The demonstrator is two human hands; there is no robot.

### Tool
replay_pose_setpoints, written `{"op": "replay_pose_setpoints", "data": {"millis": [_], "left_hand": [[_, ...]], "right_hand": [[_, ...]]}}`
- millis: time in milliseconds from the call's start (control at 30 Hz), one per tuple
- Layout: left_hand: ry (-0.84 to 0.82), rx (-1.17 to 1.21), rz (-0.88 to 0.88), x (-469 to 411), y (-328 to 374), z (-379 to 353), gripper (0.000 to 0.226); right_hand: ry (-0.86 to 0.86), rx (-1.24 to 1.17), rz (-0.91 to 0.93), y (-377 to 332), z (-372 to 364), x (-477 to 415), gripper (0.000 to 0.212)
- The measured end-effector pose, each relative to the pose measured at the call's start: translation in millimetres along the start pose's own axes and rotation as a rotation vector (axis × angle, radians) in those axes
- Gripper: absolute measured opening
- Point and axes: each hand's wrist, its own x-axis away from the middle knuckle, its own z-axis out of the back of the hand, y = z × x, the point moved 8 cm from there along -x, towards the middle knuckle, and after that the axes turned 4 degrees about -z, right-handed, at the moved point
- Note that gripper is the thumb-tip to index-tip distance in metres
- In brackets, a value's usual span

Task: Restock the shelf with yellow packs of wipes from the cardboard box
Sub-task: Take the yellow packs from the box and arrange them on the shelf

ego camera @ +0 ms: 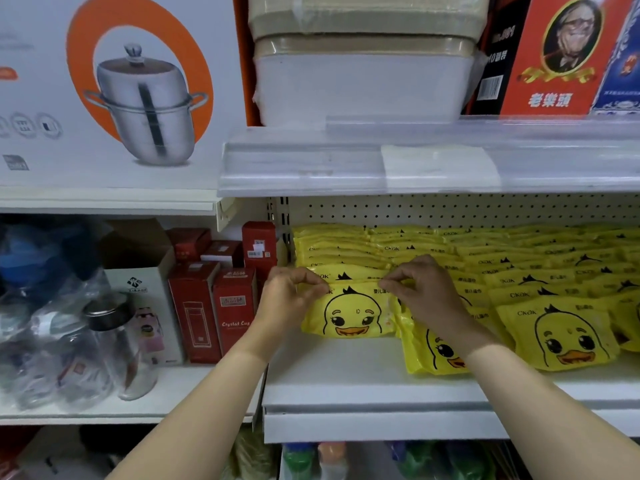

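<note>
Between pinching fingers (308,279) stands yellow pack (351,318).

At centre, packs (349,317) are showing yellow with black-outlined, orange-billed duck faces. At left, cartons (199,306) are showing red. The shelf (346,375) below is looking white.

The left hand (287,296) and right hand (420,289) cover the top corners of the left front pack (349,317). The right forearm (502,375) hides much of the next pack (420,358). Blurred shapes (304,459) under the shelf (381,393), perhaps bottles, are cut by the lower edge.
</note>
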Motion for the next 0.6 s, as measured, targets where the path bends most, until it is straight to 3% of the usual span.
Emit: {"op": "replay_pose_setpoints", "data": {"millis": [167, 367, 600], "left_hand": [[0.145, 0.284, 0.062, -3.7, -1.8, 14.6, 0.011], [0.204, 0.315, 0.193, -7.3, -0.6, 11.0, 0.009], [0.193, 0.319, 0.257, -9.0, -5.5, 10.7, 0.005]], "right_hand": [[0.014, -0.203, 0.019, -5.5, 16.1, -10.8, 0.007], [-0.009, 0.021, 0.005, 1.7, 4.8, -29.0, 0.009], [-0.069, 0.025, 0.010, -2.6, -2.0, -31.7, 0.016]]}}
